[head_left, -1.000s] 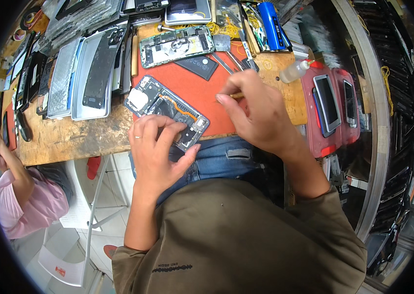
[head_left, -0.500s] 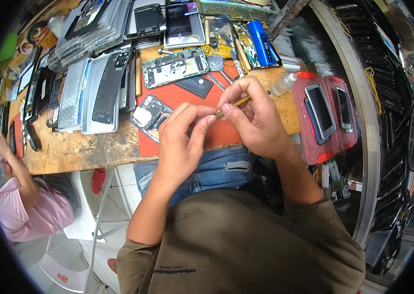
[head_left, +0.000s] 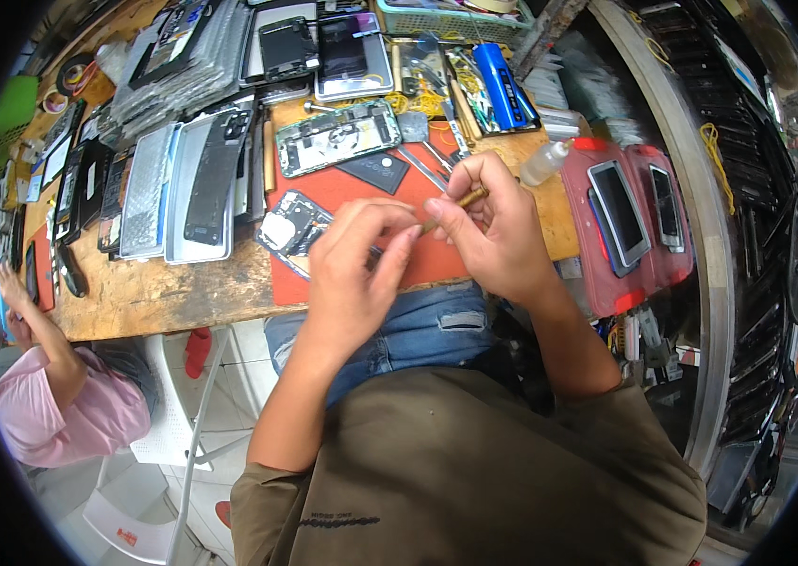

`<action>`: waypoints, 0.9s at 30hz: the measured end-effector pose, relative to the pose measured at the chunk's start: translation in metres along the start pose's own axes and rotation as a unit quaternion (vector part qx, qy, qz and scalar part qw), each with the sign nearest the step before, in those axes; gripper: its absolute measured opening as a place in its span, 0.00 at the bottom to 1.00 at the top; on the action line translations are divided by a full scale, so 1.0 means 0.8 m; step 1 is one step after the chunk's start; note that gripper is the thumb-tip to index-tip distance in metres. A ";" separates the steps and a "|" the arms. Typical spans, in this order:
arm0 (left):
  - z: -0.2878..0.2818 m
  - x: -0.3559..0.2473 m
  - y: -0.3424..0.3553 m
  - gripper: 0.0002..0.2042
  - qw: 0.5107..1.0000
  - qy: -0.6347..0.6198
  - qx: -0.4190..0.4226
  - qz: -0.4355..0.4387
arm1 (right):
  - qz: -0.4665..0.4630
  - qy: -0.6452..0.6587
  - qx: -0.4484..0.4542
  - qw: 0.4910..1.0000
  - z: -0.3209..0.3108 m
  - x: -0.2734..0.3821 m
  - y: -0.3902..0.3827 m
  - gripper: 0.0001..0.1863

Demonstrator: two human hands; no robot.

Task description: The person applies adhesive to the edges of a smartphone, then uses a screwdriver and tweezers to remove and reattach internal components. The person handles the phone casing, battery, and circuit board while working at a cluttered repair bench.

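Over the orange mat [head_left: 289,285], my right hand [head_left: 504,241] is closed around a thin brass-coloured rod [head_left: 474,197], held aslant. My left hand [head_left: 352,269] is closed too, thumb and forefinger together at the rod's lower end. Whatever lies between those left fingertips is hidden. Beyond my hands, an opened phone body [head_left: 338,138] with bare insides lies on the mat, a flat black battery [head_left: 376,171] against its near edge. Partly behind my left hand is a second opened phone [head_left: 287,226]. Slim metal tools [head_left: 425,170] rest to the battery's right.
A squeeze bottle [head_left: 544,163] stands by a pink case [head_left: 597,278] holding phones at right. Trays of phone parts [head_left: 201,189] and bubble-wrapped stacks crowd the left. Behind sit a blue cylinder [head_left: 504,85] and tools. A person in a pink shirt [head_left: 68,406] sits far left.
The view has shifted slightly, so the bench's things appear a little to the right. My left forefinger has curled more, and the rod has turned slightly in my right fingers.
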State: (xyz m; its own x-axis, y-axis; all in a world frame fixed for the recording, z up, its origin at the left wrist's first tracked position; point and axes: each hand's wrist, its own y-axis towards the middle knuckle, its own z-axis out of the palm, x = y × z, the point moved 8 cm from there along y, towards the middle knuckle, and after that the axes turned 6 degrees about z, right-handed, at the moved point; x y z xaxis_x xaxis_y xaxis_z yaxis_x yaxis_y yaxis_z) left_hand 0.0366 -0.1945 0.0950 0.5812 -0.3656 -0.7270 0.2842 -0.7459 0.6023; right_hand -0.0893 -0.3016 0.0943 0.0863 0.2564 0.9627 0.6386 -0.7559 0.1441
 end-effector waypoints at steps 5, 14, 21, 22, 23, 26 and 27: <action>0.017 0.015 -0.011 0.04 0.990 -0.131 0.010 -0.055 | 0.014 0.041 0.053 0.998 0.007 -0.007 -0.007 0.08; -0.040 0.043 -0.051 0.06 0.960 -0.186 -0.069 -0.198 | -0.111 -0.197 0.035 0.974 -0.002 0.020 -0.008 0.09; -0.184 0.026 -0.058 0.09 0.955 0.245 -0.157 -0.057 | -0.144 -0.339 0.030 0.929 0.019 0.014 0.003 0.09; -0.206 0.032 -0.056 0.07 0.940 0.288 -0.167 -0.075 | -0.158 -0.349 0.021 0.923 0.020 0.017 0.005 0.09; -0.223 0.034 -0.052 0.06 0.929 0.322 -0.170 -0.067 | -0.162 -0.334 0.029 0.928 0.022 0.019 0.006 0.09; -0.256 0.041 -0.047 0.04 0.913 0.361 -0.176 -0.075 | -0.169 -0.301 0.050 0.937 0.027 0.022 0.005 0.10; -0.258 0.043 -0.046 0.04 0.915 0.355 -0.174 -0.083 | -0.171 -0.301 0.053 0.937 0.028 0.022 0.003 0.10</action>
State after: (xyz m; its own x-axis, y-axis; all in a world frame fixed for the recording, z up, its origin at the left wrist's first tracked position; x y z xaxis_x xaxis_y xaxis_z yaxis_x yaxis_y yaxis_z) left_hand 0.2034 -0.0646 0.1162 0.8220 0.2813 -0.4952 0.5667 -0.4911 0.6616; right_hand -0.0694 -0.2854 0.1069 0.2573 0.7902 0.5562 0.7771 -0.5113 0.3670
